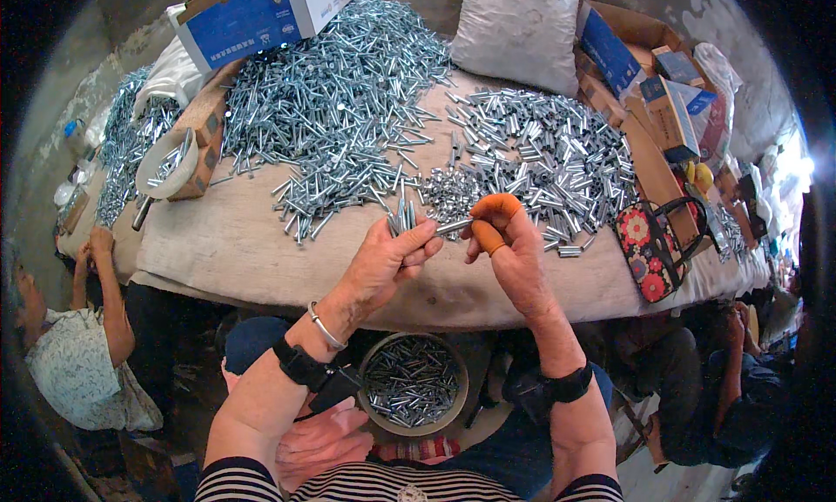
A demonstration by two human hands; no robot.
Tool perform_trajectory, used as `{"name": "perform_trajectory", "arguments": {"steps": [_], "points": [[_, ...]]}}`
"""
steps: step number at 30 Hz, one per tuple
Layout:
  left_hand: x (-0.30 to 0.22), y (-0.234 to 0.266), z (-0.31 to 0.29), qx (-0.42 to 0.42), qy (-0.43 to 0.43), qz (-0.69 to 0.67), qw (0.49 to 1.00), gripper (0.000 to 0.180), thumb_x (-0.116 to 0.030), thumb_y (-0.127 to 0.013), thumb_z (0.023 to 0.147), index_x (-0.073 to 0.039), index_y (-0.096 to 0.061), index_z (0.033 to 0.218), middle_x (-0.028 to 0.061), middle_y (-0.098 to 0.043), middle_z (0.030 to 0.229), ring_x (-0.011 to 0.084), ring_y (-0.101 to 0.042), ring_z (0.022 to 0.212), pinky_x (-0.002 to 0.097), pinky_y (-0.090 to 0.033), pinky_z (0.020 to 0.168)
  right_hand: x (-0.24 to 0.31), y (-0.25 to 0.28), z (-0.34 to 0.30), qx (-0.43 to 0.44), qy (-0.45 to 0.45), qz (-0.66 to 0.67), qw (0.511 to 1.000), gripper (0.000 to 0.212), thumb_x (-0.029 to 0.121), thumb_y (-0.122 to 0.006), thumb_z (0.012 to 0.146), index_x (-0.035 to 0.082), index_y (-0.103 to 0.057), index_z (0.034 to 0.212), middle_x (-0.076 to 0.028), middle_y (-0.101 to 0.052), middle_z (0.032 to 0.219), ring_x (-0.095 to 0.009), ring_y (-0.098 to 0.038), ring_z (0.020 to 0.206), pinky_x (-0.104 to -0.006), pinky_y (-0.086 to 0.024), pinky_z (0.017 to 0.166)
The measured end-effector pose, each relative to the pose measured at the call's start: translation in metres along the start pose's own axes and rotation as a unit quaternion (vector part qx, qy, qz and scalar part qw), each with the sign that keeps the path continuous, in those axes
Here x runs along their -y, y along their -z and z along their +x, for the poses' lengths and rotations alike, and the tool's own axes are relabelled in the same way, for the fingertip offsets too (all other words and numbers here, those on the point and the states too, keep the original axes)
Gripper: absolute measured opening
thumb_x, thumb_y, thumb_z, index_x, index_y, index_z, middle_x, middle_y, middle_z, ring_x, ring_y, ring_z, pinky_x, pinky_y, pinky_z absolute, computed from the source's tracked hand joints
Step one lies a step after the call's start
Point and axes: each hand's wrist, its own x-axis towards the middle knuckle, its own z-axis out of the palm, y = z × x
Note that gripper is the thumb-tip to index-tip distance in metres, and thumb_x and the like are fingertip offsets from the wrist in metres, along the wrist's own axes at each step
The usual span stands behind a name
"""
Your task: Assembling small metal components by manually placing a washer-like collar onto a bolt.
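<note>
My left hand (381, 262) is closed around several metal bolts (403, 215), their ends standing up past the fingers. Orange finger covers sit on the thumb and forefinger of my right hand (520, 262). Between those fingertips is a slim metal sleeve (453, 226), lying nearly level and pointing toward my left hand. Just beyond both hands is a small heap of nuts (448, 191). A spread of metal sleeves (544, 149) lies behind it to the right, and a large pile of long bolts (340, 93) to the left.
A bowl of bolts with sleeves (414, 335) sits below the cloth-covered table (218, 258). A white sack (515, 32), cardboard boxes (670, 114) and a flowered bag (646, 249) stand at the back and right. A white tub (165, 188) is at left. Other people sit at both sides.
</note>
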Motion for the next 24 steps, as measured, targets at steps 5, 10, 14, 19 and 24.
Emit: {"name": "perform_trajectory", "arguments": {"steps": [5,10,14,19,24], "points": [[0.0,-0.001,-0.001,0.003,-0.001,0.005,1.0,0.015,-0.02,-0.061,0.093,-0.008,-0.054,0.094,0.0004,-0.055,0.075,0.0004,-0.036,0.051,0.0153,-0.026,0.041,0.006,0.01,0.001,0.016,-0.045,-0.167,0.985,0.014,0.001,-0.057,0.09,0.003,-0.056,0.104,-0.003,-0.062,0.074,-0.009,-0.056,0.059,-0.0233,-0.048,0.055],[0.001,0.001,-0.001,0.011,-0.005,-0.002,1.0,0.015,-0.021,-0.061,0.093,-0.008,-0.054,0.094,0.0007,-0.054,0.075,0.0003,-0.034,0.05,0.0154,-0.026,0.042,0.004,0.007,0.001,0.021,-0.04,-0.05,0.998,0.014,0.002,-0.058,0.09,0.003,-0.056,0.104,-0.004,-0.063,0.074,-0.008,-0.057,0.062,-0.023,-0.048,0.056],[0.001,-0.001,0.0,0.015,-0.012,0.004,1.0,0.015,-0.021,-0.061,0.093,-0.008,-0.055,0.094,0.0005,-0.054,0.075,0.0003,-0.035,0.051,0.0155,-0.025,0.042,0.006,0.007,0.0,0.01,-0.041,-0.058,0.997,0.014,0.002,-0.058,0.09,0.002,-0.057,0.104,-0.004,-0.063,0.075,-0.008,-0.057,0.063,-0.0233,-0.048,0.056],[0.001,-0.001,-0.002,0.005,-0.016,0.026,1.0,0.014,-0.021,-0.06,0.094,-0.008,-0.055,0.094,-0.0001,-0.054,0.074,0.0004,-0.035,0.051,0.0157,-0.025,0.041,0.017,0.01,0.0,0.033,-0.08,-0.16,0.983,0.014,0.001,-0.057,0.09,0.001,-0.057,0.104,-0.004,-0.062,0.075,-0.009,-0.057,0.063,-0.0237,-0.048,0.056],[0.002,0.002,0.0,0.021,-0.018,0.014,1.0,0.013,-0.02,-0.06,0.094,-0.008,-0.055,0.095,-0.0001,-0.054,0.074,0.0005,-0.035,0.051,0.0156,-0.025,0.042,0.007,0.006,0.0,0.005,-0.023,-0.036,0.999,0.01,0.004,-0.057,0.091,0.002,-0.058,0.101,-0.002,-0.06,0.068,-0.007,-0.054,0.059,-0.0225,-0.044,0.051]]}}
